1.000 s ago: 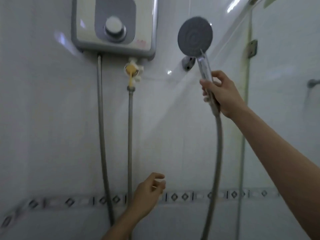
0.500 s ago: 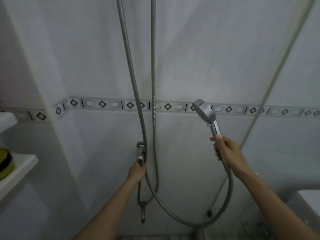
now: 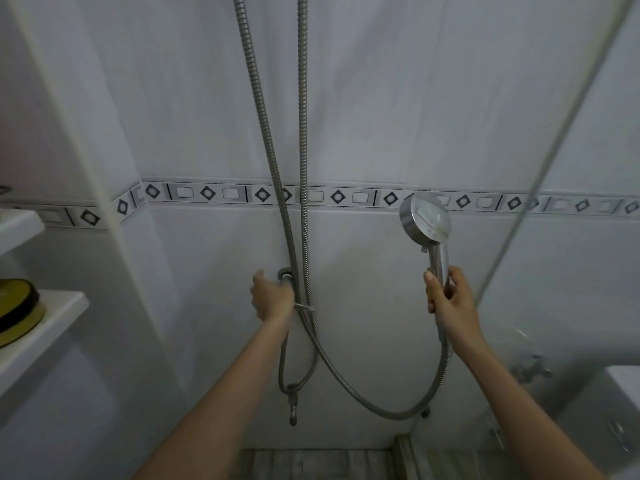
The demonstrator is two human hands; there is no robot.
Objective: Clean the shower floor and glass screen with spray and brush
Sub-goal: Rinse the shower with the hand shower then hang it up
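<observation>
My right hand [image 3: 450, 303] grips the chrome handle of the shower head [image 3: 426, 220], whose round face points up and towards me. Its metal hose [image 3: 381, 407] loops down below my wrist and rises along the wall. My left hand [image 3: 272, 297] grips the wall tap [image 3: 286, 276] at mid height on the white tiled wall. The glass screen [image 3: 571, 306] stands to the right of my right arm. A strip of the shower floor [image 3: 311, 464] shows at the bottom edge. No spray bottle or brush is in sight.
Two metal hoses [image 3: 301, 133] hang down the wall from above. A small spout [image 3: 293, 410] sits low on the wall. White shelves at the left carry a yellow and black round tin [image 3: 17, 310]. A tap [image 3: 530, 367] and white fixture show through the glass.
The view dropped from the water heater to the lower wall. My right hand lowered the shower head and turned its face towards me. My left hand reached the wall tap and took hold.
</observation>
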